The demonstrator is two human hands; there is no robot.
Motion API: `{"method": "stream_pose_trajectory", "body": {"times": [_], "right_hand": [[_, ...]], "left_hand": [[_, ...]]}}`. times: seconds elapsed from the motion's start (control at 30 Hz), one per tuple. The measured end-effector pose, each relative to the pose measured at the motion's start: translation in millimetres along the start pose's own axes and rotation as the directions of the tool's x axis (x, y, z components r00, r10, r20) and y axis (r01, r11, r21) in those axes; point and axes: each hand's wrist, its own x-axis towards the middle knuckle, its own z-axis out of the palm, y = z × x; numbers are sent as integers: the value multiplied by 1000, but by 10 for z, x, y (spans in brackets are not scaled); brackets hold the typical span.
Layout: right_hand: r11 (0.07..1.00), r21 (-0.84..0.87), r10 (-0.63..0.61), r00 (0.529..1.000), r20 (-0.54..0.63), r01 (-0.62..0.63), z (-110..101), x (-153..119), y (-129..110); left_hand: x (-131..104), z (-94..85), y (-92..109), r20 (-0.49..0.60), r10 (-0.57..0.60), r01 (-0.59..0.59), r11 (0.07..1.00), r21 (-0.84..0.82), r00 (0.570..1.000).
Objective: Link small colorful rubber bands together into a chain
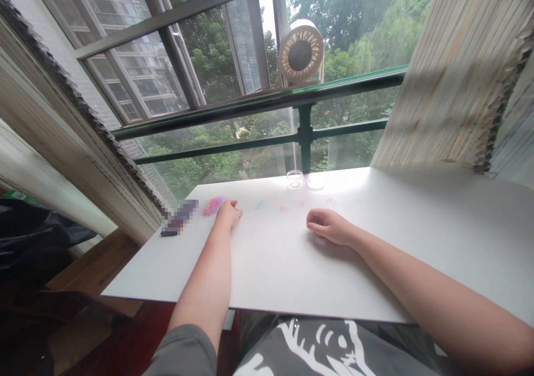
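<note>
My left hand (pixel 229 214) is over the white table at the right edge of a fluffy-looking pink and purple heap (pixel 212 206). Its fingers point away from the heap and are apart, with nothing visible in them. Resting on the tabletop further right, my right hand (pixel 329 226) has loosely curled fingers with a hollow between them and the thumb. Beyond and between the hands lie a small teal cluster (pixel 261 204), a pink cluster (pixel 284 207), a smaller pink bit (pixel 303 203) and a brownish loop-like bit (pixel 331 201). They are too small to name.
A clear round container (pixel 294 180) and a flat round clear piece (pixel 316 184) stand at the table's (pixel 271 270) far edge. A pixelated dark object (pixel 180 218) lies on the left. Behind are a green railing (pixel 306 131), a round white fan-like device (pixel 301 53) and curtains (pixel 450 87).
</note>
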Motion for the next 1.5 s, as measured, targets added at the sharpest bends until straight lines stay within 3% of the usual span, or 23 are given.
{"method": "stream_pose_trajectory", "body": {"times": [0.27, 0.6, 0.83, 0.97, 1.13, 1.5], "right_hand": [[1000, -18, -2, 1000, 7, 2, -6, 4, -2], [1000, -16, -1, 1000, 7, 1, -3, 9, 5], [1000, -20, -6, 1000, 15, 6, -5, 4, -5], [1000, -17, -6, 1000, 17, 6, 3, 6, -2], [1000, -19, -5, 1000, 14, 5, 9, 11, 24], [1000, -7, -23, 1000, 13, 23, 11, 33, 57]], "left_hand": [[-9, -2, 32, 22, -29, 28, 999, 37, 999], [20, 18, 33, 18, 27, -27, 999, 35, 999], [-86, 74, 208, -31, 172, -175, 974, -143, 985], [-222, 125, 359, -27, 310, -298, 883, -361, 950], [-380, 180, 512, 3, 431, -376, 790, -484, 902], [-610, 277, 718, 10, 490, -404, 730, -552, 872]]}}
